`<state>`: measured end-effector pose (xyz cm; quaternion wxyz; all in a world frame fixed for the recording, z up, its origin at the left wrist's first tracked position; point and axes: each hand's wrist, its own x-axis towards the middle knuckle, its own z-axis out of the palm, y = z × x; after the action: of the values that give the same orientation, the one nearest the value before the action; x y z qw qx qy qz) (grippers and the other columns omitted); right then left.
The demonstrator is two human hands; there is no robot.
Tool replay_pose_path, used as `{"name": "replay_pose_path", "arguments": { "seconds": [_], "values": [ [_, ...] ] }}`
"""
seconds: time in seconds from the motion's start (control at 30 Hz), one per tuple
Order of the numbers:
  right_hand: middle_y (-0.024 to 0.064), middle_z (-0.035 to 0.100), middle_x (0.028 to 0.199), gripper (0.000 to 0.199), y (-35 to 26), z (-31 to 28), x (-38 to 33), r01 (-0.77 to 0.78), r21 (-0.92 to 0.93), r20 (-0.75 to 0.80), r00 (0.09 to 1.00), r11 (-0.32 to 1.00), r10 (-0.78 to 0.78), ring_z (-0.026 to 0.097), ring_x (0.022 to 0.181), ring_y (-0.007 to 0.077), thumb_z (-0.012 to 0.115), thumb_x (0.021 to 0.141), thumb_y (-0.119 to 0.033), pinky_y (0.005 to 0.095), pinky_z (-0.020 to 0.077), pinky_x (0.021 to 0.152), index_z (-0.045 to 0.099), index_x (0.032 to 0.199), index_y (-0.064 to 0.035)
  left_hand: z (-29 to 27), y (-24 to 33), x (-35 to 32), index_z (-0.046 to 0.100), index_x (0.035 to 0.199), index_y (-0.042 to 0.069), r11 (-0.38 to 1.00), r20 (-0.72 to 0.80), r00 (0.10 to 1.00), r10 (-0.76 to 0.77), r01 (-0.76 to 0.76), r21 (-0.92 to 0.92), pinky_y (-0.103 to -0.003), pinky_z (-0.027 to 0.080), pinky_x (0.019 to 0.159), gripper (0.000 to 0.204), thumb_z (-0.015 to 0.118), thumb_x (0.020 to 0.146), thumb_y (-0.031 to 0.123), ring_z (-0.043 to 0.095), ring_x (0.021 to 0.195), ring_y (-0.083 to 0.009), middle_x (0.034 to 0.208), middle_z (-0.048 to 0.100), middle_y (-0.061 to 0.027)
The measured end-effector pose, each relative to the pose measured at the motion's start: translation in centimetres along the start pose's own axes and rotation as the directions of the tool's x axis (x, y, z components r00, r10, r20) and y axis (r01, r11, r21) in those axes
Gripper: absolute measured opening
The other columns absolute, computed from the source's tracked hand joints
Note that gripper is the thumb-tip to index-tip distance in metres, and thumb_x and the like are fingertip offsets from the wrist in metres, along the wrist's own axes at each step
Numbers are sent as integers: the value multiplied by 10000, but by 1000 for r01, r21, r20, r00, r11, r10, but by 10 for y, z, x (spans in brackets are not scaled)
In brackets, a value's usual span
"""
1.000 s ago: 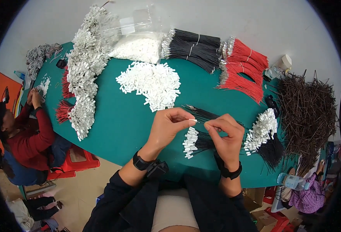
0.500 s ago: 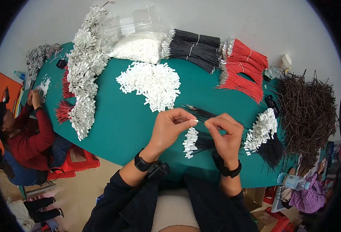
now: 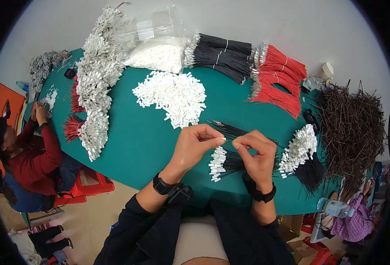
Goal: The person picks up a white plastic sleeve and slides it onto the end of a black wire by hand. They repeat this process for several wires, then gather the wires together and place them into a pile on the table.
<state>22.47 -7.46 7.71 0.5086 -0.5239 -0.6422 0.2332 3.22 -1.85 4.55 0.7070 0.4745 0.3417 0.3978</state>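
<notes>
Above the green table, my left hand [image 3: 194, 148] pinches a small white connector housing [image 3: 223, 139] between thumb and index finger. Just to its right, my right hand [image 3: 257, 155] is closed in a pinch on a thin black wire, mostly hidden by the fingers. The two sets of fingertips are close together but apart. Below them lies a bunch of black wires with white housings [image 3: 217, 164] on their left ends. Loose black wires [image 3: 230, 129] lie behind my hands. A larger bundle of black wires tipped with white housings [image 3: 298, 150] sits right of my right hand.
Ahead is a heap of loose white housings [image 3: 173, 95], with a clear bag [image 3: 157, 55] behind it. Bundled black wires [image 3: 221, 57] and red wires [image 3: 279, 79] lie at the back. Brown wires [image 3: 351, 128] pile up far right. A co-worker [image 3: 38, 154] sits at left.
My right hand has shifted very slightly left, toward the housing. My left hand keeps its pinch in almost the same place.
</notes>
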Motion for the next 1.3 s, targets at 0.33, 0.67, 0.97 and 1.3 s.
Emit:
{"name": "replay_pose_path", "arguments": {
  "seconds": [0.33, 0.67, 0.97, 1.3],
  "values": [
    [79, 689, 802, 123, 0, 0, 0, -23, 29, 24, 999, 999, 22, 625, 696, 157, 752, 781, 76, 266, 479, 605, 736, 886, 13, -1, -2, 1, 713, 956, -24, 999, 8, 1000, -29, 29, -32, -247, 533, 756, 89, 759, 882, -11, 661, 799, -111, 900, 730, -75],
    [81, 685, 786, 131, 1, 2, 0, 23, -4, 13, 1000, 1000, -22, 640, 689, 176, 748, 775, 81, 278, 493, 595, 734, 881, 5, 1, -7, 0, 712, 959, -24, 999, 27, 998, -49, 50, -19, -243, 534, 753, 86, 756, 888, -5, 659, 799, -107, 896, 727, -71],
    [76, 675, 749, 102, -8, -6, 4, -86, -24, 68, 994, 996, 87, 609, 643, 142, 734, 799, 73, 270, 465, 581, 743, 887, 21, 7, -14, 1, 709, 953, -22, 983, 61, 995, -82, 91, -157, -252, 536, 750, 75, 742, 886, -18, 659, 799, -110, 903, 727, -75],
    [82, 641, 692, 68, 1, -30, -4, 45, -378, 177, 984, 925, 25, 610, 648, 235, 772, 771, 10, 342, 463, 583, 734, 824, -10, 2, -14, 2, 710, 909, 15, 976, -44, 997, -61, 69, 206, -294, 528, 781, 61, 758, 879, 37, 659, 804, -157, 888, 724, -48]
  ]
}}
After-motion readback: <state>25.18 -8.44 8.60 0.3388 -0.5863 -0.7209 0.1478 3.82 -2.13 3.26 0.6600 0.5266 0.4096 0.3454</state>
